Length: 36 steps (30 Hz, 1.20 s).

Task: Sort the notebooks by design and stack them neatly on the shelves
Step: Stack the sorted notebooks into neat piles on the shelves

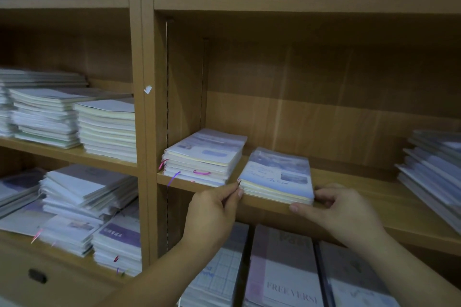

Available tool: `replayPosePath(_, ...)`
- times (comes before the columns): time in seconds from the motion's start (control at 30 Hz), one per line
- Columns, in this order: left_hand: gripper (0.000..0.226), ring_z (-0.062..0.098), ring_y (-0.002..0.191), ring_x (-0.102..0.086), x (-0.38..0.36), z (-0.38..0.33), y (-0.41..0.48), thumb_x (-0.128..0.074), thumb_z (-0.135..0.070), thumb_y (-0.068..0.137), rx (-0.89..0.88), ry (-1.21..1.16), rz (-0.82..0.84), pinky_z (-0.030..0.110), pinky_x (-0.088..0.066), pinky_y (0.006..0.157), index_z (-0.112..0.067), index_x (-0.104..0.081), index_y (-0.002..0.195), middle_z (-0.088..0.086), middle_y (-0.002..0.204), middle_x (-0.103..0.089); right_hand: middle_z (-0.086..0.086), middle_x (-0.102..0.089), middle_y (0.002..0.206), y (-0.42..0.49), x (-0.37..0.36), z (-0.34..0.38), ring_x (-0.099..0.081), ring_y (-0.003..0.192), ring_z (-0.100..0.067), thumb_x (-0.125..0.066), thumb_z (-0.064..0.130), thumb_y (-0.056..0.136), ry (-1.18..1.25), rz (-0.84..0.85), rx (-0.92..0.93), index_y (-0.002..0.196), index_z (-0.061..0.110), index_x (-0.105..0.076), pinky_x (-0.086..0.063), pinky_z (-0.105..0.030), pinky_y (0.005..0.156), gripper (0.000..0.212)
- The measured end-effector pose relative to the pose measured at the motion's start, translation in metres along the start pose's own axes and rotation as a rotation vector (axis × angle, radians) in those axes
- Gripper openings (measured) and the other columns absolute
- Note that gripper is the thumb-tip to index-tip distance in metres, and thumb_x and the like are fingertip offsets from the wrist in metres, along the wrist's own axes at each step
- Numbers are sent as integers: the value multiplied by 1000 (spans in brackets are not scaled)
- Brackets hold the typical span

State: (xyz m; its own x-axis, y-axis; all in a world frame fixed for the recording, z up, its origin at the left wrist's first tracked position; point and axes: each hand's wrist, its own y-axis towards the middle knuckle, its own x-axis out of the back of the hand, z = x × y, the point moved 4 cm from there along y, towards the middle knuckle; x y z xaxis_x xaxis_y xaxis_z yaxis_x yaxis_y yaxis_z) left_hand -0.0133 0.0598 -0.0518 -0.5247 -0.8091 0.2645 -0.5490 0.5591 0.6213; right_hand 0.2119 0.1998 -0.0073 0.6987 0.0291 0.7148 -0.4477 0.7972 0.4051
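Stack in play: the small notebook stack (pixel 277 174) lies flat at the front lip of the middle shelf (pixel 374 197). It is turned slightly askew, just beside the ribboned stack (pixel 204 157) on its left and well apart from the slumping pile (pixel 434 169) at far right.
Left hand: the left hand (pixel 212 209) pinches the near-left corner, thumb and forefinger closed on it and the other fingers curled in.
Right hand: the right hand (pixel 341 209) grips the near-right corner, thumb along the front edge and fingers (pixel 321 193) wrapped against the side.
Weight: only a few thin books, so probably light and easy for two hands.
Surface: the glossy clear wrap catches the light. It is likely slick, so covers may skate over one another.
Stiffness: these look like soft covers. One book would bend, but the block should hold its shape if squeezed.
Best hold: opposite corners or sides pressed inward, sliding on the shelf rather than lifting.
Watch for: the top book shearing off, or a snag on the neighbour's ribbons (pixel 201 172).
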Motion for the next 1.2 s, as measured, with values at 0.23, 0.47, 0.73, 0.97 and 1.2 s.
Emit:
replayPosePath(0.23, 17, 23, 69, -65, -3, -6, 8, -64, -32, 99, 2, -45, 84, 42, -54, 67, -36, -71, 114, 3, 67, -67, 34, -61, 83, -3, 5, 3, -58, 73, 1, -76, 79, 51, 62, 3, 10, 63, 38, -69, -51, -39, 71, 43)
replayPosePath(0.47, 19, 10, 75, -72, -5, -1, 9, -71, -24, 95, 48, -90, 14, 45, -61, 76, -28, -77, 112, -14, 77, -75, 22, -57, 76, -1, 2, -1, -55, 71, -3, -69, 73, 72, -31, -9, 114, 71, 34, -71, -41, -29, 60, 39)
replayPosePath(0.73, 17, 6, 73, -70, -5, 1, 9, -71, -28, 95, 75, -59, -15, 41, -60, 76, -29, -78, 110, -18, 70, -72, 14, -54, 75, -3, 1, 2, -53, 75, -2, -64, 74, 76, -120, -16, 159, 70, 40, -65, -38, -27, 58, 34)
replayPosePath(0.97, 16, 6, 69, -68, -3, 2, 3, -70, -29, 95, 35, -29, -9, 40, -58, 70, -28, -79, 109, -16, 71, -72, 17, -58, 78, -3, 1, -4, -54, 77, -2, -66, 76, 70, -148, -38, 183, 68, 41, -65, -47, -33, 62, 36)
replayPosePath(1.2, 18, 1, 75, -69, 0, 1, 2, -70, -30, 95, -12, 46, -31, 36, -59, 71, -27, -80, 110, -20, 77, -74, 26, -60, 92, -2, -1, -5, -56, 88, -1, -68, 76, 69, -125, -29, 166, 83, 39, -76, -47, -28, 71, 41)
